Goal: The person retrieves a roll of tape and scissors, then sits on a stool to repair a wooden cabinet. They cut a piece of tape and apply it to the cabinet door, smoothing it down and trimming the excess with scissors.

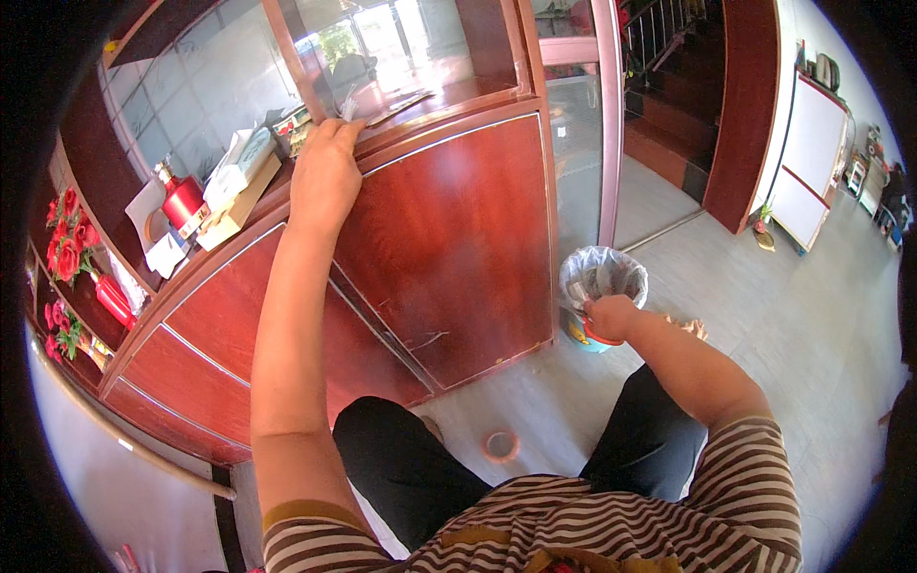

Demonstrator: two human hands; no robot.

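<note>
My left hand point(328, 162) reaches up to the ledge point(449, 113) of a red-brown wooden cabinet. Its fingers are bent together and their tips are hidden behind the knuckles. A white stringy thing point(350, 102) and a flat dark-edged piece point(399, 107) lie just beyond it. Out to the right, my right hand point(614, 317) is closed at the near rim of a waste bin point(602, 272) lined with a clear bag. An orange-red curved edge point(599, 336) shows under the fingers; whether it is held or belongs to the bin, I cannot tell.
An orange-edged ring point(500, 445) lies on the grey floor between my legs. A red pump bottle point(181, 199) and a tissue box point(239, 177) stand on the ledge at left, near red artificial flowers point(72, 239). A glazed door frame point(611, 124) and stairs point(664, 143) are beyond the bin.
</note>
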